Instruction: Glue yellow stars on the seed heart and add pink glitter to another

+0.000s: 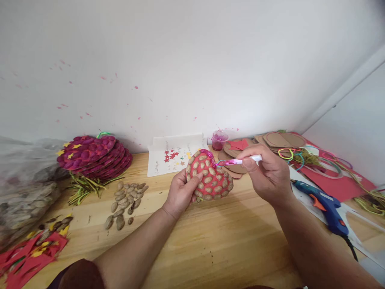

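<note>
My left hand (183,186) grips the lower left side of a red disc covered with peanuts (210,180), tilted up above the table. Its thumb lies over the front among the shells. Wet purple paint coats the disc's upper left edge; the other peanuts are bare tan. In my right hand (264,172) is a white-handled paintbrush (239,160), pinched between thumb and fingers. Purple paint covers the brush's front part, and its tip touches the painted edge. Behind the disc stands a clear cup of purple paint (219,140).
Painted purple discs with yellow stars (93,156) are stacked at left, near loose peanuts (129,198) and red scraps (33,253). A star-covered paper sheet (176,154) lies behind. On the right are cardboard discs (282,140) and a blue glue gun (326,206). A wall (192,72) closes the back.
</note>
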The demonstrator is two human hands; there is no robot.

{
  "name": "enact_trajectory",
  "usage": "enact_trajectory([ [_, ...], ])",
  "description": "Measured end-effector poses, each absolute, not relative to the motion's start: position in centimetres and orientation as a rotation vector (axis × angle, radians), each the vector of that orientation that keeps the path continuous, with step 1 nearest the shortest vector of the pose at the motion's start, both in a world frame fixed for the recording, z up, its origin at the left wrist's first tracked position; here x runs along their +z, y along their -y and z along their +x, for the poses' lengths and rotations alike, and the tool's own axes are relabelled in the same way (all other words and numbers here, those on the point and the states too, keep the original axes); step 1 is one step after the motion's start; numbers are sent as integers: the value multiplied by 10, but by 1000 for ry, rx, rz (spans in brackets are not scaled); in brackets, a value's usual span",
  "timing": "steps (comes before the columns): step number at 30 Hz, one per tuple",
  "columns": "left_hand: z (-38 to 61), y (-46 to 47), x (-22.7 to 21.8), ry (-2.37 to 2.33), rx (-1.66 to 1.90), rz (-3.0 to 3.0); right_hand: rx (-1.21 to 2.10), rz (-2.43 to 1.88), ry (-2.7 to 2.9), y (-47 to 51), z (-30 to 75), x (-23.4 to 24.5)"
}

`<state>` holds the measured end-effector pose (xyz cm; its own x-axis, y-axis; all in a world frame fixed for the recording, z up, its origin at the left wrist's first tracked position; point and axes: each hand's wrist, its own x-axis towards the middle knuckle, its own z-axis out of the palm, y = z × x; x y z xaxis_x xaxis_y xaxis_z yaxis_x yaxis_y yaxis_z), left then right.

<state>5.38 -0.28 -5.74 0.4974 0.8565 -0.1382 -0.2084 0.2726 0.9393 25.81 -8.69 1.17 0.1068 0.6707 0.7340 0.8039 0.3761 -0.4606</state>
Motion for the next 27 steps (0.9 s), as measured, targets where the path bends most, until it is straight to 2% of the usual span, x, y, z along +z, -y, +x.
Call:
enact_trajectory([
  [27,55,3,-58,-742,804,1085,-99,-1336,1569,86,258,12],
])
